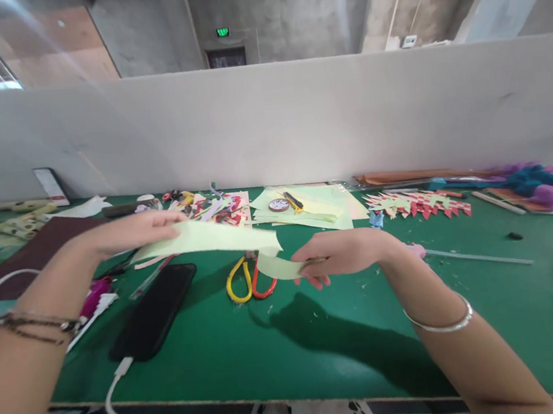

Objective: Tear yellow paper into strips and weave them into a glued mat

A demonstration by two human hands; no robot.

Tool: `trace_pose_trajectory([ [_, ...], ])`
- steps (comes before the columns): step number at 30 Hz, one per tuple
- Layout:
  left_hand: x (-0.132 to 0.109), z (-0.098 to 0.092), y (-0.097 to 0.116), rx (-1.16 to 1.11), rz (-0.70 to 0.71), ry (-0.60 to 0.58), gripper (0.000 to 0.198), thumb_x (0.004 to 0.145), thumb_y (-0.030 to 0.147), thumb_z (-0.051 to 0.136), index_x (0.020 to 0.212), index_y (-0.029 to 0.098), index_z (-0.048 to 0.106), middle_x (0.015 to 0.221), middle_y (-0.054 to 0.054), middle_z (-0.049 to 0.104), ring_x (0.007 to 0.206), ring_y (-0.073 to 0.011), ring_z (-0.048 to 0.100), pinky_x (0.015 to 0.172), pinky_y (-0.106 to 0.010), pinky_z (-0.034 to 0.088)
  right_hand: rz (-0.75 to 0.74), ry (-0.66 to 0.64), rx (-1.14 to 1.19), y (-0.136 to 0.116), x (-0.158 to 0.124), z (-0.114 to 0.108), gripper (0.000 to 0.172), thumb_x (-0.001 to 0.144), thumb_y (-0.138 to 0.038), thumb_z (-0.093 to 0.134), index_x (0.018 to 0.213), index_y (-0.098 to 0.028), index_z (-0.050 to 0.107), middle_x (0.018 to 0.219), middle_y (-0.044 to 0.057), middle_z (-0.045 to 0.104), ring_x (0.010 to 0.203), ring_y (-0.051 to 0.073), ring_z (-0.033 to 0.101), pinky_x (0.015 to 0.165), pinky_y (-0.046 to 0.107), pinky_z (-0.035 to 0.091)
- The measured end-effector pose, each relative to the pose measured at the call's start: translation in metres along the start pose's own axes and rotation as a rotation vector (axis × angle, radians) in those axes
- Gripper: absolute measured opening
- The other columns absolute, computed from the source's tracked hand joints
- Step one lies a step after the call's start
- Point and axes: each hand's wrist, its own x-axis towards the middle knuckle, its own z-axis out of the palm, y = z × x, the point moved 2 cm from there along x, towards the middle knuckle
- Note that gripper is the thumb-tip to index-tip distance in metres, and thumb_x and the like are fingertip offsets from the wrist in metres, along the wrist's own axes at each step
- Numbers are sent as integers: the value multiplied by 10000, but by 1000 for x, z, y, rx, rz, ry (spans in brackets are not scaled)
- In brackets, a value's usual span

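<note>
Pale green paper strip (209, 236) hangs stretched between our hands just above the scissors (248, 281) on the tabletop (322, 335): our left hand (133, 231) pinches one end, left of the scissors; our right hand (342, 252) closes on the curled end to their right.

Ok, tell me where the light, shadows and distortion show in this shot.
Head view: the right hand and pale green paper cast a dark shadow on the green mat, toward the viewer; a faint glare streak crosses the upper left; wide-angle stretch swells both forearms at the edges.
</note>
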Motion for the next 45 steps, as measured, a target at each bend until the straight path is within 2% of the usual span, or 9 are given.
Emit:
trace_pose_trajectory([
  [4,-28,31,-43,-96,-101,-261,448,820,455,424,1055,106,577,1045,-21,622,899,-149,534,784,-180,367,4,11,-22,0,-3,-1,130,808,-127,372,738,-161,477,691,13,603,595,89,537,569,207,402],
  [10,-28,56,-97,132,-167,-152,468,858,432,330,936,76,624,955,-62,659,821,-178,561,737,-218,376,100,34,-47,2,-9,-2,59,814,-177,382,788,-188,433,698,-17,626,484,66,472,484,196,356],
  [15,-11,54,-104,492,-248,43,391,891,310,261,974,146,606,854,-35,633,737,-165,537,654,-234,372,92,98,-153,-2,-15,-5,111,811,-185,400,753,-179,494,647,-24,607,512,75,427,484,208,303],
  [20,-9,44,-58,701,-208,220,348,869,232,325,1065,50,547,990,-171,580,950,-291,526,814,-415,382,87,202,-199,-10,-21,-3,191,816,-196,436,964,-186,555,684,-5,606,592,102,480,518,220,300],
  [25,-28,71,41,251,350,193,504,871,507,364,1241,169,421,1286,-106,464,1165,-246,421,952,-366,341,-33,302,-299,-25,-19,17,166,843,-133,428,887,-186,579,744,-4,578,612,90,467,558,219,297],
  [29,-53,115,100,167,751,162,438,806,520,501,1112,205,494,1046,-52,607,949,-190,547,807,-299,417,-88,398,-468,-31,-21,39,184,873,-119,408,776,-174,554,742,-5,531,609,87,440,557,225,290],
  [31,-63,133,110,324,889,304,157,898,259,415,944,184,546,779,-17,628,695,-137,562,625,-264,399,-75,506,-642,-28,-26,50,231,885,-110,378,727,-166,537,720,7,509,597,104,412,556,248,278],
  [35,-75,156,109,518,1028,446,223,887,122,360,993,161,552,753,-19,633,582,-121,510,491,-276,328,-77,715,-906,-11,-40,80,294,883,-72,353,675,-162,541,678,28,504,599,134,389,577,279,280],
  [45,-86,192,107,449,894,256,221,823,21,396,834,133,586,725,-33,594,621,-134,511,516,-277,324,106,661,-824,40,-51,145,184,849,-78,423,866,-155,589,954,91,583,805,193,500,725,329,400],
])
